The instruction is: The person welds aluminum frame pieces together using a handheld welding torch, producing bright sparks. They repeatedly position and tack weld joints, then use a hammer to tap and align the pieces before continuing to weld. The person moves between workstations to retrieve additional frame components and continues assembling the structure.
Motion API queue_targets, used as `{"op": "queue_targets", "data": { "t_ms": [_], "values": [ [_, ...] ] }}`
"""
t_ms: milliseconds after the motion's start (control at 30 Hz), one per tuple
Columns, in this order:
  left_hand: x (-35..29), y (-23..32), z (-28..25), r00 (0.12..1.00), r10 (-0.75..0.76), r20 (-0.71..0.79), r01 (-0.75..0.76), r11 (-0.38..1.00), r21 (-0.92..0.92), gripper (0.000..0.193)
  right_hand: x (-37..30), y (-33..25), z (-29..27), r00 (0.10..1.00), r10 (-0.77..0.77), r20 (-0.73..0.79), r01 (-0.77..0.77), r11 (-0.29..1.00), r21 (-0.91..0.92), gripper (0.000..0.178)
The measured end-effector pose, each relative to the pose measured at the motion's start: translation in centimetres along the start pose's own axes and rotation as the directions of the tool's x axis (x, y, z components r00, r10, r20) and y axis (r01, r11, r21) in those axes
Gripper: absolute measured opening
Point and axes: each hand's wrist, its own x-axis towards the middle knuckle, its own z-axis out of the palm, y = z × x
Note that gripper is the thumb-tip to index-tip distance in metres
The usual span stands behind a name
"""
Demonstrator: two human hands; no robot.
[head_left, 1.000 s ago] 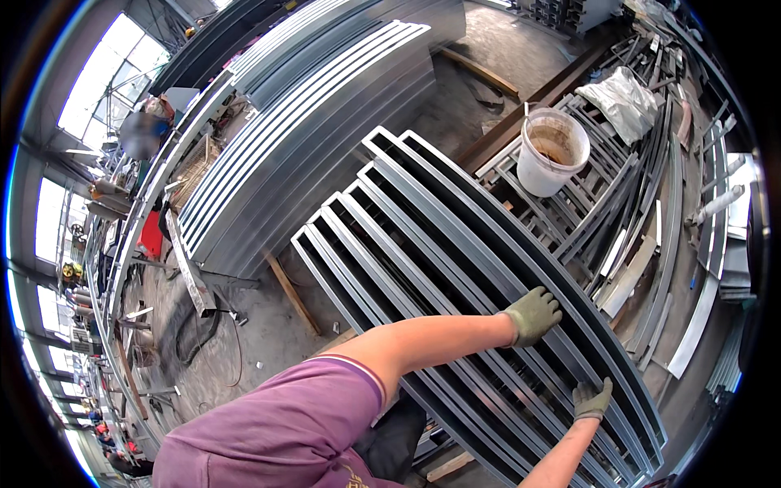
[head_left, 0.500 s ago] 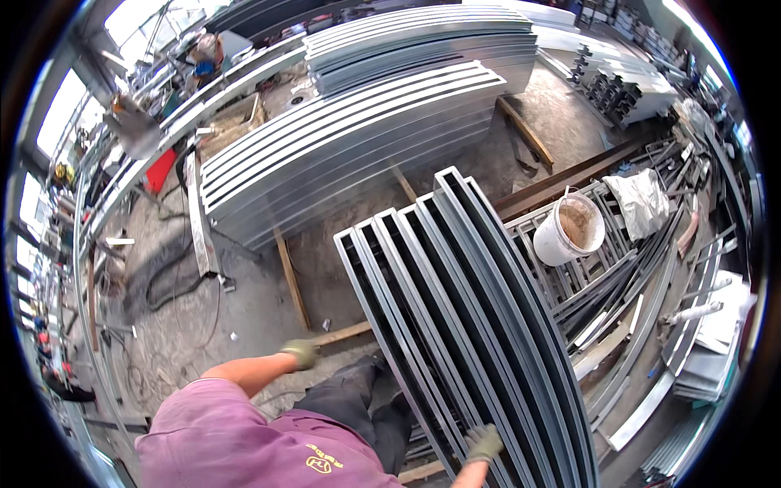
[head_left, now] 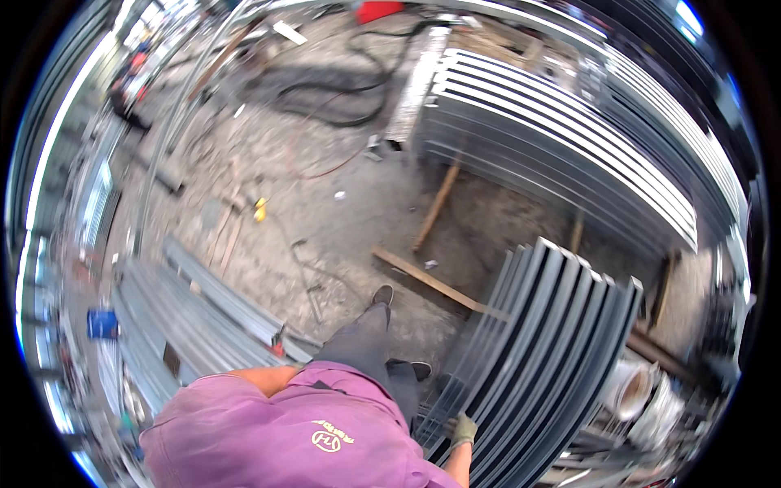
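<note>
The right hand (head_left: 462, 429), in a pale green glove, is at the left edge of the beams (head_left: 561, 333); its fingers look partly bent, but I cannot tell whether they grip. The left hand is out of sight (just a bare elbow (head_left: 272, 378) shows beside the purple shirt (head_left: 268, 431)), so its fingers cannot be told. The beams lie side by side, right of the person's legs (head_left: 358, 342). Off their right edge is a white bucket (head_left: 622, 386); channels (head_left: 195, 317) lie well to the left. A wooden strip (head_left: 427, 279) runs from the floor (head_left: 366, 203) to the beams' left edge. Farther off are a second stack (head_left: 561, 146) and a black hose (head_left: 351, 123).
</note>
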Motion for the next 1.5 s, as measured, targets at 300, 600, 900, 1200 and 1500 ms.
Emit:
{"op": "queue_targets", "data": {
  "t_ms": [300, 600, 900, 1200, 1500],
  "values": [
    [0.6, -3.1, -1.5, 0.986, -0.152, -0.074, 0.073, 0.776, -0.627, 0.050, 10.5, -12.7, 9.1, 0.736, -0.041, 0.675, 0.501, -0.639, -0.584, 0.028],
    [-1.5, -9.6, -4.0, 0.852, -0.430, 0.300, 0.139, -0.366, -0.920, 0.058, -6.3, -37.3, 52.5, 0.755, -0.247, 0.607, 0.616, 0.586, -0.527, 0.027],
    [-2.9, -10.3, -3.2, 0.761, -0.621, 0.187, -0.365, -0.649, -0.667, 0.029, 4.4, -39.7, 72.0, 0.643, 0.369, 0.671, 0.765, -0.256, -0.591, 0.034],
    [2.4, -8.2, -2.2, 0.557, -0.523, 0.646, -0.150, -0.828, -0.541, 0.040, -1.0, -40.5, 89.9, 0.681, 0.367, 0.633, 0.666, -0.671, -0.328, 0.038],
    [8.0, -10.5, -0.7, 0.476, -0.545, 0.690, -0.137, -0.821, -0.554, 0.047, -5.7, -35.8, 103.1, 0.758, 0.193, 0.623, 0.641, -0.398, -0.656, 0.037]
  ]
}}
